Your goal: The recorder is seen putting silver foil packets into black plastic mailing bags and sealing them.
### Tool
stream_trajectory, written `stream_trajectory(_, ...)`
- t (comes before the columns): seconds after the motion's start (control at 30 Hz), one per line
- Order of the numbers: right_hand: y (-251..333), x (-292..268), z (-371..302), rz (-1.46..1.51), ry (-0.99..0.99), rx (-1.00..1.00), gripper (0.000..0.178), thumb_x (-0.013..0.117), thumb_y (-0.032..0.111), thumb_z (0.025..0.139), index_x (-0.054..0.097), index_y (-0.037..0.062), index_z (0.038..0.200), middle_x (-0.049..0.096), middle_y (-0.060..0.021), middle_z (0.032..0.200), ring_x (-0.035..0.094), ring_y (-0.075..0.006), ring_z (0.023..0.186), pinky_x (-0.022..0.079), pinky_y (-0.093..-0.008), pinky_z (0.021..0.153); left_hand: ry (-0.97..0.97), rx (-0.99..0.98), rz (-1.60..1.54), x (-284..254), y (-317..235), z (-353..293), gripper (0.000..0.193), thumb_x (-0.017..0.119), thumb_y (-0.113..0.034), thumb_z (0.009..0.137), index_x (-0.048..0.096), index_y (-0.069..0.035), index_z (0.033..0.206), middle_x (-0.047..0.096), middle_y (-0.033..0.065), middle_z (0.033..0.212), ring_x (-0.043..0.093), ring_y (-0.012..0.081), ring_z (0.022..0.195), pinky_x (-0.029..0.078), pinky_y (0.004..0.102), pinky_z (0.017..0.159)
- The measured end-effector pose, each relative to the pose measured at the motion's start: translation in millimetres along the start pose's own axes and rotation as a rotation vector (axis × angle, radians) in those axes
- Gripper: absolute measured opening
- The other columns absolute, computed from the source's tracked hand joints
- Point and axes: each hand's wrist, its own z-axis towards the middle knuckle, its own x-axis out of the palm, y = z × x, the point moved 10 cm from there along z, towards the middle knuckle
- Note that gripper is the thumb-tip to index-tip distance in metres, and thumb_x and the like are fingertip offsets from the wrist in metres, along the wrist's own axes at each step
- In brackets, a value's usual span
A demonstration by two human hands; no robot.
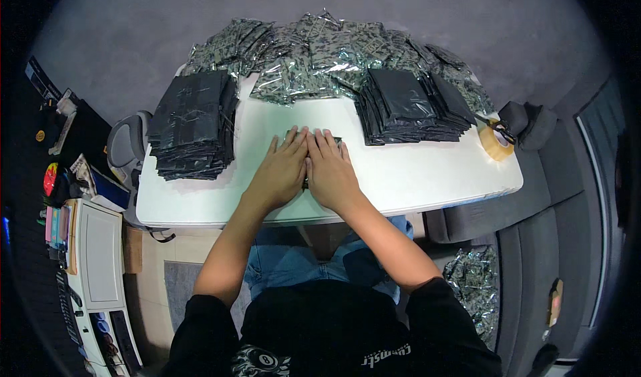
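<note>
Two hands (282,171) (332,178), palms down (side by side)

Left stack (191,120) and right stack (404,103) of parcels on the table (193,200), packet heap (314,53) behind, seemingly one packet (338,139) between.

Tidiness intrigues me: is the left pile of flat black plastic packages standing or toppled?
Standing: its black plastic packages lie stacked in layers on the white table.

Grey sofa (571,237) along the right, white cabinet (100,253) at lower left, grey chair (125,142) beyond it
</note>
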Motion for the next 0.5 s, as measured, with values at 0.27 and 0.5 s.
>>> stream_trajectory(0.27, -5, 14, -3, -0.091, 0.174, -0.016, 0.063, 0.046, 0.029, 0.114, 0.04, -0.0016, 0.168, 0.036, -0.0223, 0.178, 0.03, -0.0412, 0.166, 0.024, -0.0604, 0.134, 0.033, -0.092, 0.05, 0, 4, -7, 0.066, 0.042, -0.03, 0.114, 0.03, -0.003, 0.174, 0.027, 0.0165, 0.183, 0.024, 0.0363, 0.17, 0.017, 0.0636, 0.136)
stream_trajectory(0.5, -12, 7, -10, -0.048, 0.176, -0.009, 0.065, 0.048, 0.036, 0.114, 0.042, -0.0002, 0.168, 0.033, -0.0249, 0.179, 0.027, -0.0411, 0.168, 0.022, -0.0574, 0.136, 0.001, -0.138, 0.04, -5, 6, -13, 0.072, 0.048, -0.037, 0.113, 0.032, -0.002, 0.173, 0.028, 0.0173, 0.183, 0.024, 0.0359, 0.17, 0.015, 0.0636, 0.136)
